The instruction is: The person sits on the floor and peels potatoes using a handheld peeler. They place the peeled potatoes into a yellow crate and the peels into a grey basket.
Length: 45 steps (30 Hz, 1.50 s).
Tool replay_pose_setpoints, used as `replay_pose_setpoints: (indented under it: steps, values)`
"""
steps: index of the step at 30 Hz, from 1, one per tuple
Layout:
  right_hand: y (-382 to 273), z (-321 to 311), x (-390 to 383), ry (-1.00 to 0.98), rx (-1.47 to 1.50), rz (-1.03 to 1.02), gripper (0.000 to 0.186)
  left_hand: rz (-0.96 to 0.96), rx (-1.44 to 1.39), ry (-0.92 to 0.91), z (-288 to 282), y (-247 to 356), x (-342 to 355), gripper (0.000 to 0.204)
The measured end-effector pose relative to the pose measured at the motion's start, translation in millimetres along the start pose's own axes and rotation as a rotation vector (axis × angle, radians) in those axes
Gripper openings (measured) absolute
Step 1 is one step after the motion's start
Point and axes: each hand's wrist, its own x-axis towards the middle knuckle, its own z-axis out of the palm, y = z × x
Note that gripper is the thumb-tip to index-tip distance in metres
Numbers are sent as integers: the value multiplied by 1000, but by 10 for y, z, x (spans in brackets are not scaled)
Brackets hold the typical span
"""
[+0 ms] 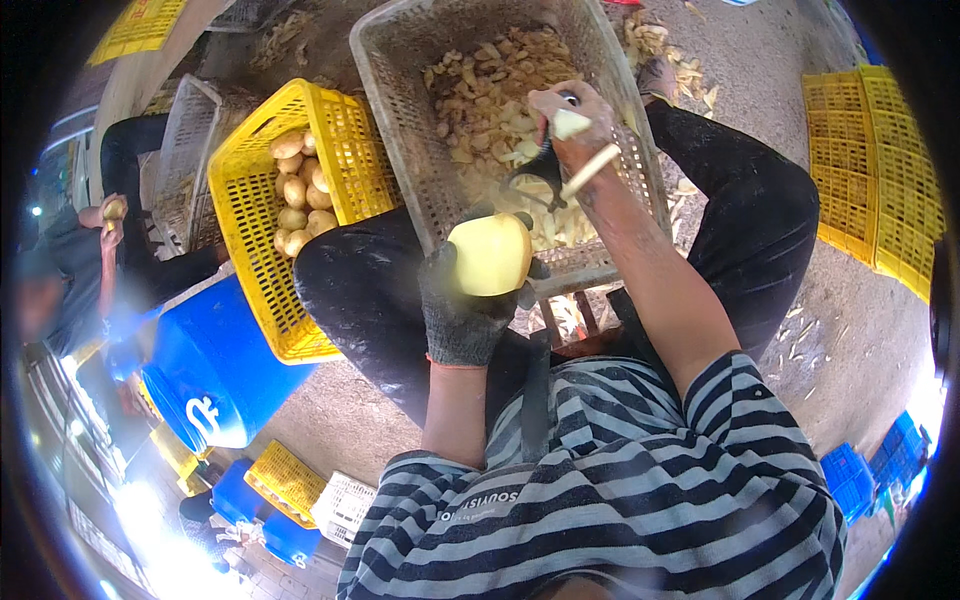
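Observation:
My left hand, in a dark knit glove, holds a large peeled yellow potato over my lap, at the near edge of a grey plastic crate containing peelings. My bare right hand is closed on a peeler with a dark body and a pale bar, above the crate and up to the right of the potato. A pale piece shows at my right fingers; I cannot tell what it is.
A yellow crate of potatoes and a blue barrel are at left, beside a co-worker holding a potato. Stacked yellow crates stand right; blue crates lie lower right. Scattered peelings dot the floor.

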Motion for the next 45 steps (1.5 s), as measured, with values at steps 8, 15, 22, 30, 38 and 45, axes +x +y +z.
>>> replay_pose_setpoints:
  steps: [8,15,22,30,38,45]
  values:
    - [-420,183,-469,-239,4,138,22,90,158,93,84,-26,-114,59]
    - [243,-57,324,42,-38,22,22,61,93,-108,37,-1,-87,53]
    - [-619,41,-783,85,196,80,23,10,-119,4,-37,-23,79,66]
    - [-357,142,-657,-60,252,190,24,-11,-22,97,21,-23,61,49]
    - [114,5,222,58,14,-85,18,12,92,203,130,-104,-54,48]
    - [-602,53,-522,-167,271,76,28,9,60,-1,56,-6,17,47]
